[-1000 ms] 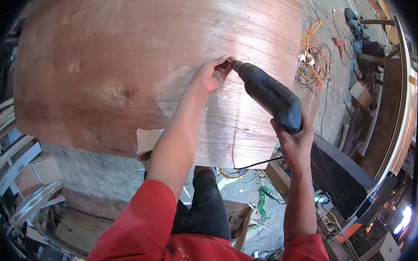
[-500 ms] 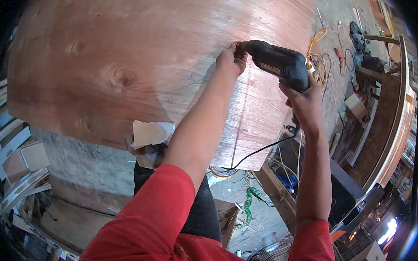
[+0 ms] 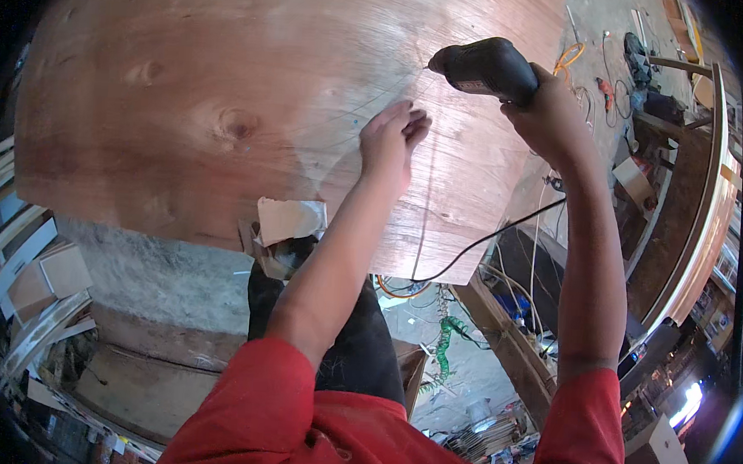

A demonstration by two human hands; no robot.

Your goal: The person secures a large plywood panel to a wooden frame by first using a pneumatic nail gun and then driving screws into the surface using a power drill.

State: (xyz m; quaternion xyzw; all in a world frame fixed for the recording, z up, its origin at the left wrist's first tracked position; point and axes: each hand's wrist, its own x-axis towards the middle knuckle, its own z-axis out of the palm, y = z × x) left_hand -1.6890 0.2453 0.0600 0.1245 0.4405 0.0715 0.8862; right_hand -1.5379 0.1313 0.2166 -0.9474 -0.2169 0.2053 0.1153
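A black corded power drill (image 3: 484,67) is gripped in my right hand (image 3: 553,111), its nose pointing left. The thin bit at its nose meets, or comes very close to, the large reddish-brown plywood sheet (image 3: 254,72). Below and left of the drill's nose, my left hand (image 3: 392,140) hovers over the plywood with its fingers curled together. Whatever those fingers may hold is hidden. A dark line runs down the sheet's right part, and the drill's black cord (image 3: 490,237) droops across its lower right corner.
A small box-like piece with a pale top (image 3: 291,220) sits at the sheet's near edge, beside my left forearm. Orange cable (image 3: 572,57) and a red tool (image 3: 605,89) lie on the floor at right. A green coiled hose (image 3: 444,347) hangs below. Wooden framing (image 3: 501,338) stands near my right arm.
My left hand has come away from the drill's nose, toward me. My right hand has shifted up and right with the drill, which is tipped more steeply toward the sheet.
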